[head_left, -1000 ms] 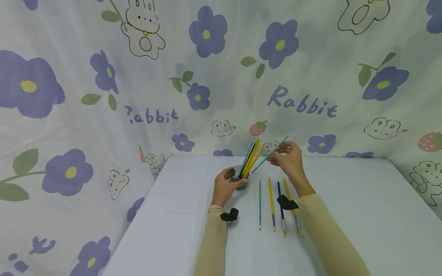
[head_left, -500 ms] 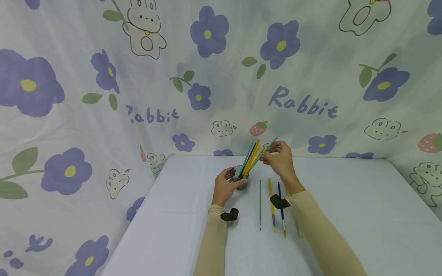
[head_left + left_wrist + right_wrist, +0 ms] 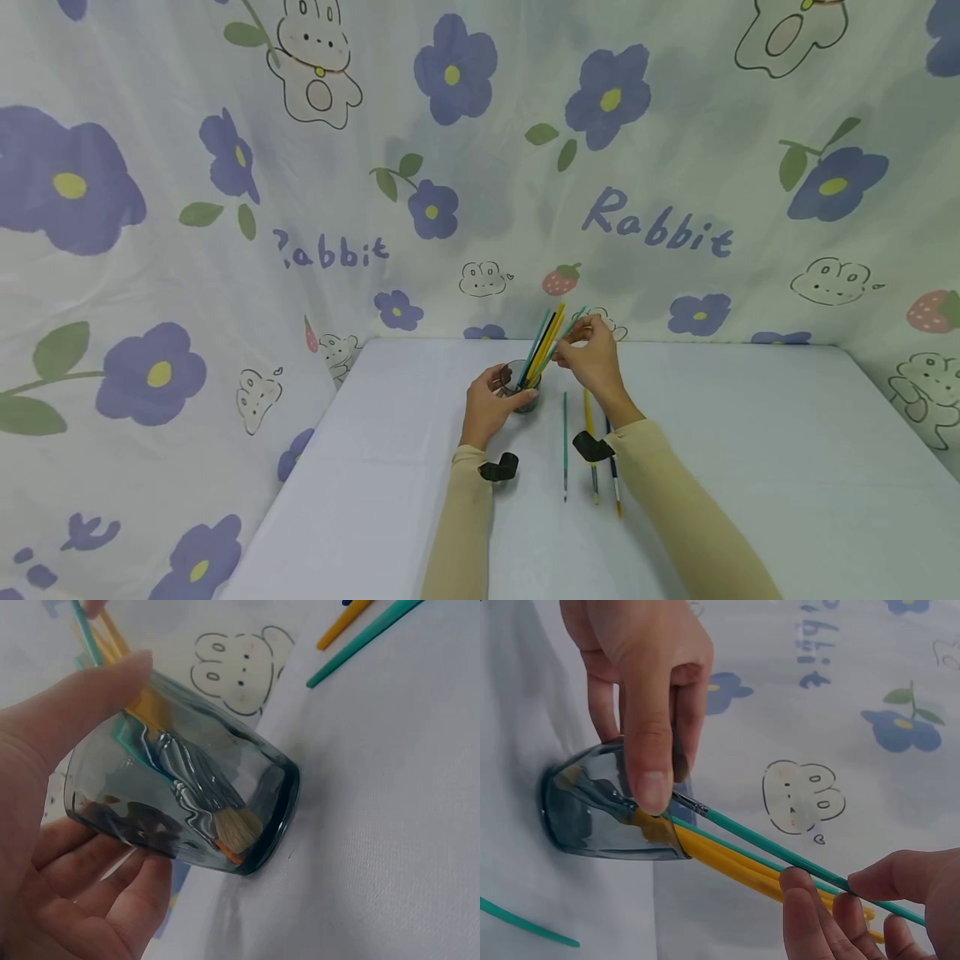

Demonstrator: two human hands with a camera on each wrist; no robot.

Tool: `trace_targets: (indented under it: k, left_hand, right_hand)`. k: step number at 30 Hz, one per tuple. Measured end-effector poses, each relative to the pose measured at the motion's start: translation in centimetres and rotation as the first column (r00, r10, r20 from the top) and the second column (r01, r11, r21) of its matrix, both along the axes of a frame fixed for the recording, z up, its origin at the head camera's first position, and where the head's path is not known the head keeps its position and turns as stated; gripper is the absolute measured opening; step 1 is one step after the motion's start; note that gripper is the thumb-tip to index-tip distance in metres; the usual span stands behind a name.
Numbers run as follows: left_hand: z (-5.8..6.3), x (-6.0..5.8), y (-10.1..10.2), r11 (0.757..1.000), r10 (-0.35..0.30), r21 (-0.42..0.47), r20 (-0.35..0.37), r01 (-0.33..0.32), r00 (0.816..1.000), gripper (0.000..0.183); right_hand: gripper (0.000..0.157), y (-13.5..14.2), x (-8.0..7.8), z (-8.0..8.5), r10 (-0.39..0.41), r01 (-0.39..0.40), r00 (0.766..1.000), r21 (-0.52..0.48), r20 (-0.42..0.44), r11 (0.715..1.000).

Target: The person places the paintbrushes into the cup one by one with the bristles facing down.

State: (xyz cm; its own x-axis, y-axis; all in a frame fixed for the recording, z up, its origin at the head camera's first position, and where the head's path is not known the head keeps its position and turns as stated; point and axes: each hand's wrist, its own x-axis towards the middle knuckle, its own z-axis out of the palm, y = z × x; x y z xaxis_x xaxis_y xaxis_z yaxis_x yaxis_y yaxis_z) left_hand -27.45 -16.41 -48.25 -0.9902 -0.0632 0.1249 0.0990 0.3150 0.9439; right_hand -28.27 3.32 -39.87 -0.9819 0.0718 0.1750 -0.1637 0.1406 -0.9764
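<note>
My left hand (image 3: 489, 410) grips a clear grey-blue glass cup (image 3: 274, 780), thumb over the rim and fingers round the far side. Yellow, black and green paintbrushes (image 3: 542, 346) lean inside it, bristles down at the base. Between thumb and fingers, my right hand (image 3: 591, 354) pinches a green paintbrush (image 3: 754, 838) by its handle. In the right wrist view that brush slants beside the leaning handles, its metal ferrule at the cup's mouth; its bristle tip is hidden behind my left thumb.
On the white table (image 3: 375, 500), a green brush (image 3: 566, 446), a yellow brush (image 3: 588, 407) and a dark blue brush (image 3: 616, 487) lie in a row, partly under my right forearm. Behind the table hangs a curtain (image 3: 502, 200) printed with flowers and rabbits.
My right hand has moved left and slightly down, bringing the green paintbrush to the cup. The right sleeve now covers the rightmost yellow brush. My left hand and the cup have stayed put.
</note>
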Motion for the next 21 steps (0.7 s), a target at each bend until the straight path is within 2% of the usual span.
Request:
trace_targets:
  k: [7, 21]
  left_hand:
    - [0.0, 0.0, 0.0, 1.0, -0.004, 0.011, -0.004, 0.004, 1.0, 0.081]
    - [-0.1, -0.2, 0.0, 1.0, 0.003, 0.013, 0.012, -0.003, 1.0, 0.082]
  right_hand:
    - [0.034, -0.6, 0.2, -0.5, -0.017, 0.017, 1.0, 0.05, 0.009, 0.999]
    - [0.03, -1.1, 0.3, -1.1, -0.015, 0.013, 0.999, 0.069, 0.032, 0.998]
